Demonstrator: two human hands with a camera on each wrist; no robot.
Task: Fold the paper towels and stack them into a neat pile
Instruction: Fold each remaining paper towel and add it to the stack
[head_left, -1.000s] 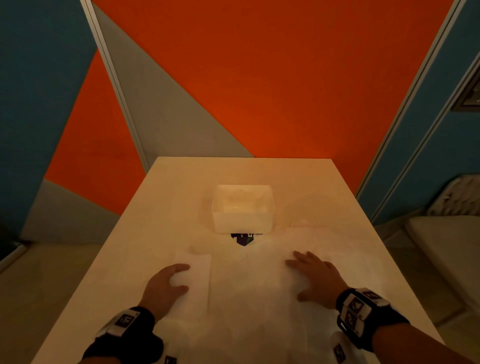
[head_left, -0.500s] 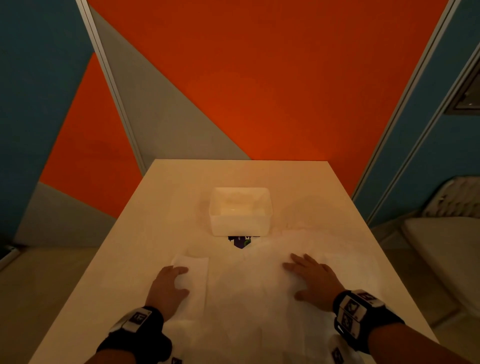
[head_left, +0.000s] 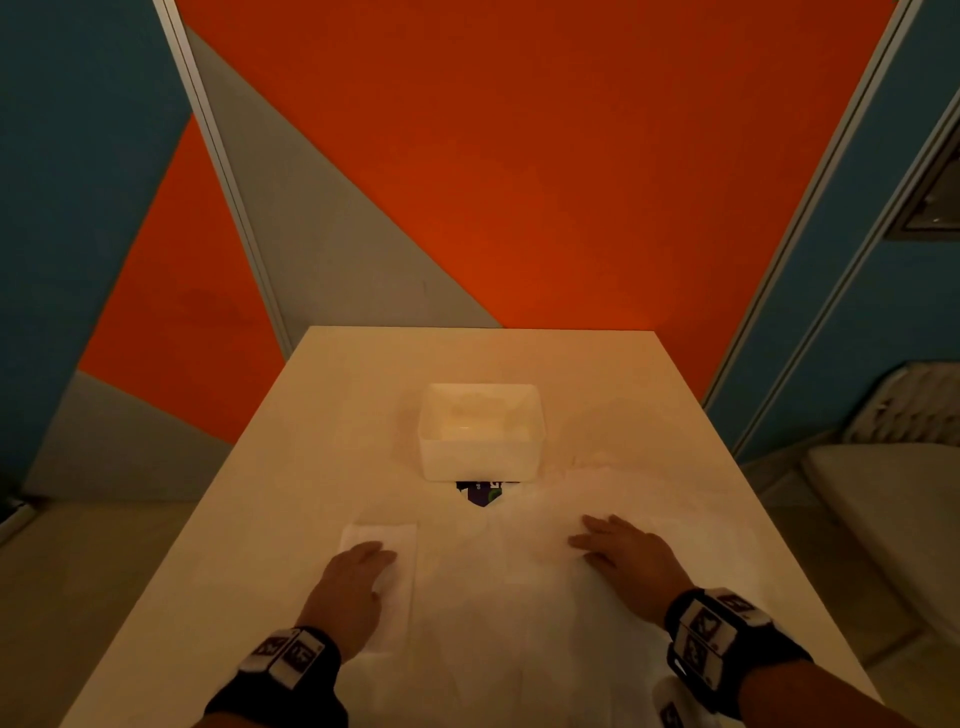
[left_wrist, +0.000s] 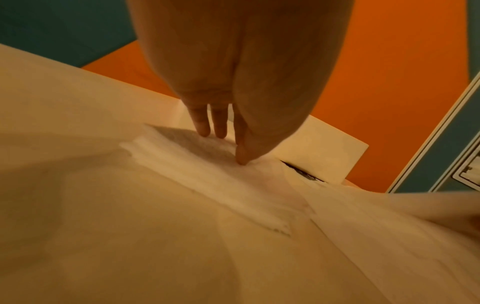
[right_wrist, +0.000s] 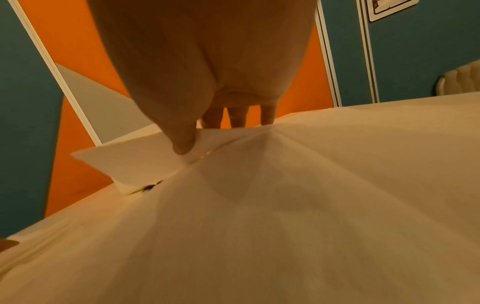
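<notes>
A narrow folded white paper towel lies on the table at the near left. My left hand rests flat on it, fingers straight; the left wrist view shows the fingertips pressing the folded towel. A large unfolded white paper towel spreads across the near middle of the table. My right hand presses on its right part with fingers spread and straight. In the right wrist view the thumb and fingers touch the rumpled sheet.
A white rectangular tub stands at the table's middle, with a small dark purple object just in front of it. The cream table ends at an orange and grey wall. A pale chair stands to the right.
Both hands have stayed on their towels, with the left hand drawn slightly toward me along the folded towel. The head view has tilted a little.
</notes>
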